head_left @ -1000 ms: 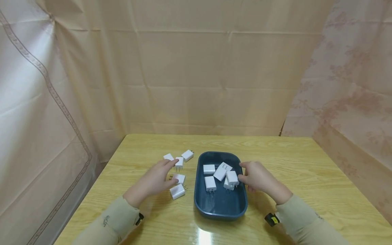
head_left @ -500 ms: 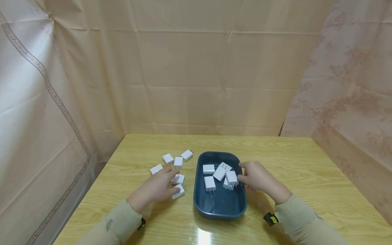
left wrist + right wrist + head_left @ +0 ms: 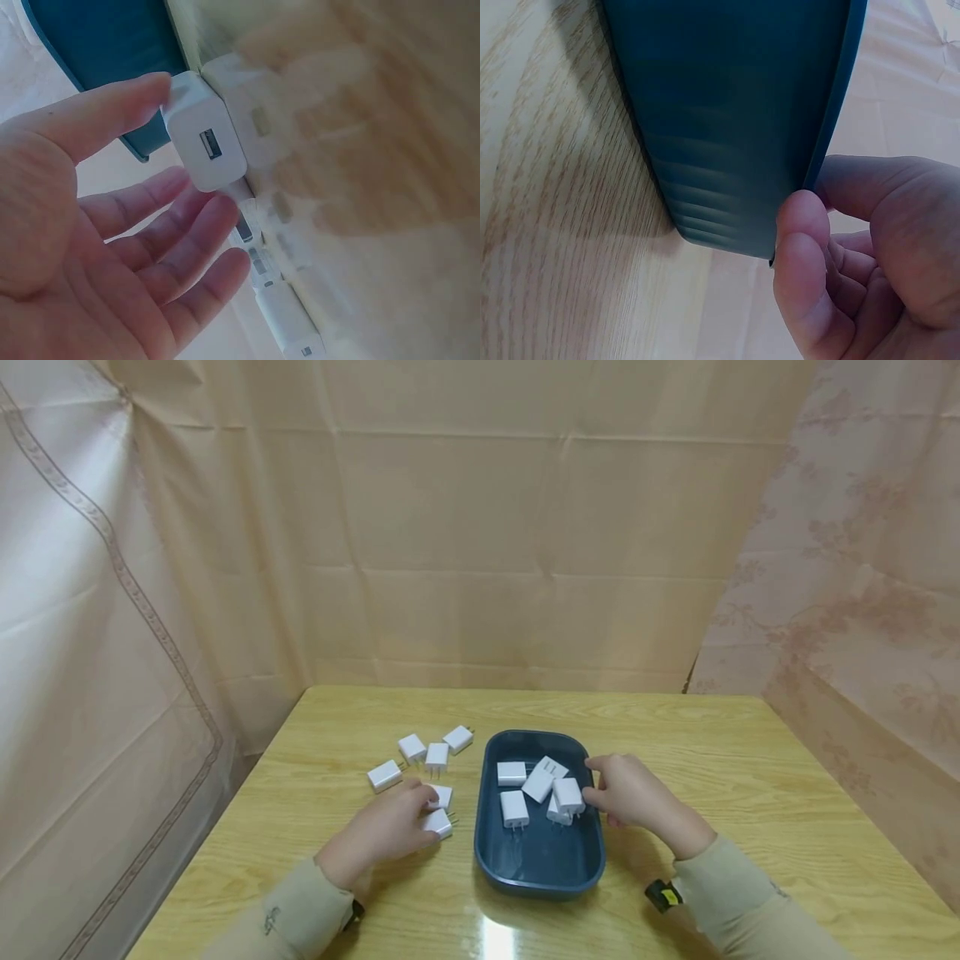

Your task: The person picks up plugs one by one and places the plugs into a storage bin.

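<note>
My left hand [image 3: 388, 827] is low over the table, left of the bin. Its thumb and fingers are at opposite sides of a white USB wall charger [image 3: 202, 135], pinching it; the charger's port faces the wrist camera. Right behind it in the head view lies another charger [image 3: 442, 797], partly hidden by the fingertips. On the other side, my right hand [image 3: 633, 793] grips the right rim of a dark blue plastic bin [image 3: 705, 112] between thumb and fingers. Several white chargers, such as this one [image 3: 514, 809], lie loose in the bin.
More chargers lie on the wooden table [image 3: 675, 735] beyond the left hand: one at far left [image 3: 386, 775], and a loose cluster around a charger [image 3: 437, 756]. A beige curtain [image 3: 480, 552] hangs behind the table's back edge.
My left hand has drawn back toward me, uncovering the leftmost charger, and its fingers have come together on the nearest one. The right hand and bin stay put.
</note>
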Available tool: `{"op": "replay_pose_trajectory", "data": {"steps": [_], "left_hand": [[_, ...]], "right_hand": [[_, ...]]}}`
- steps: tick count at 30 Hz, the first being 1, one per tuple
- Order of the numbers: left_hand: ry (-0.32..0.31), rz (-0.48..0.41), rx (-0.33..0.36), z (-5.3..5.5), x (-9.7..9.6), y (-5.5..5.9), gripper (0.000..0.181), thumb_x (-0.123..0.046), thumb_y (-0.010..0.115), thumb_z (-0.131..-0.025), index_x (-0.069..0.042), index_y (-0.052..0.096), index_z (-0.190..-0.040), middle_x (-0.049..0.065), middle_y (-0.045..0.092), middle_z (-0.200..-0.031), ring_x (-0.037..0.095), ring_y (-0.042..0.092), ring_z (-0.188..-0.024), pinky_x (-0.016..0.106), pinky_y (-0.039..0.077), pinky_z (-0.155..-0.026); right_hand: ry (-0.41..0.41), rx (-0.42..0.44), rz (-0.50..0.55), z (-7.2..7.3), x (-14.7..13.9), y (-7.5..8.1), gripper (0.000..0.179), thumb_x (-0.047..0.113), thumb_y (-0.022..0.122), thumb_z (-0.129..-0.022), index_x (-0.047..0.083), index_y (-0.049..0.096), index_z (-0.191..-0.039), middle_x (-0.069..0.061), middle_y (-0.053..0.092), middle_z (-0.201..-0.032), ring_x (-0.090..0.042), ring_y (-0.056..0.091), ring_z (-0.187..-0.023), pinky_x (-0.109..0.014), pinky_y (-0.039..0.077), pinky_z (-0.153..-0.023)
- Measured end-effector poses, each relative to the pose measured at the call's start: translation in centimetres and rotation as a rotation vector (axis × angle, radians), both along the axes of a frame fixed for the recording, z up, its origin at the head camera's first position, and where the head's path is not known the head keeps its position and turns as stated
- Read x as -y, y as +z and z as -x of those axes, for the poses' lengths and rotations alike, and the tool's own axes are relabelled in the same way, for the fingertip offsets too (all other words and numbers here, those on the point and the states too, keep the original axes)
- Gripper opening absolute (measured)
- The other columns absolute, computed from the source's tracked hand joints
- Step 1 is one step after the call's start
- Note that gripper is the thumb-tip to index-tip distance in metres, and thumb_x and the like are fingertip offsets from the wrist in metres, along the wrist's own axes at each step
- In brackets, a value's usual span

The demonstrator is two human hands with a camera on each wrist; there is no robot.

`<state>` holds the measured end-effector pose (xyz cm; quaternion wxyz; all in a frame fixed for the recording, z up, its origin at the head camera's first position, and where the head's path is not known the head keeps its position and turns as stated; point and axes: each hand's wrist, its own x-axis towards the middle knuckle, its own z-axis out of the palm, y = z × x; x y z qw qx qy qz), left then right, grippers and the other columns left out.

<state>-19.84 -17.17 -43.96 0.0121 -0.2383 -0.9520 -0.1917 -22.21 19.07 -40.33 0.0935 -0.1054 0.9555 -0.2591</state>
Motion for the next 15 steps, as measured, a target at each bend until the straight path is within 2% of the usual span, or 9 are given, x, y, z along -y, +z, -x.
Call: {"op": "replay_pose_trajectory", "data": {"steps": [6,15], "left_hand": [[-0.042,0.023,0.010,0.01,-0.29,0.28,0.025,-0.015,0.085,-0.075,-0.007,0.072,-0.096,-0.001,0.061,-0.087,0.013,0.053,-0.078,0.034,0.048,-0.071],[-0.034,0.047,0.058,-0.07,-0.76,0.51,0.027,-0.012,0.084,-0.075,-0.004,0.074,-0.099,0.001,0.064,-0.088,0.013,0.055,-0.078,0.035,0.049,-0.072]], "right_hand": [[-0.006,0.009,-0.002,-0.02,0.05,0.08,0.054,0.011,0.069,-0.093,-0.007,0.053,-0.142,-0.004,0.059,-0.064,-0.018,0.058,-0.045,-0.028,0.047,-0.046],[-0.005,0.002,0.005,-0.21,0.05,0.17,0.054,0.010,0.069,-0.093,-0.007,0.054,-0.141,-0.005,0.060,-0.066,-0.018,0.058,-0.045,-0.031,0.048,-0.047]]}}
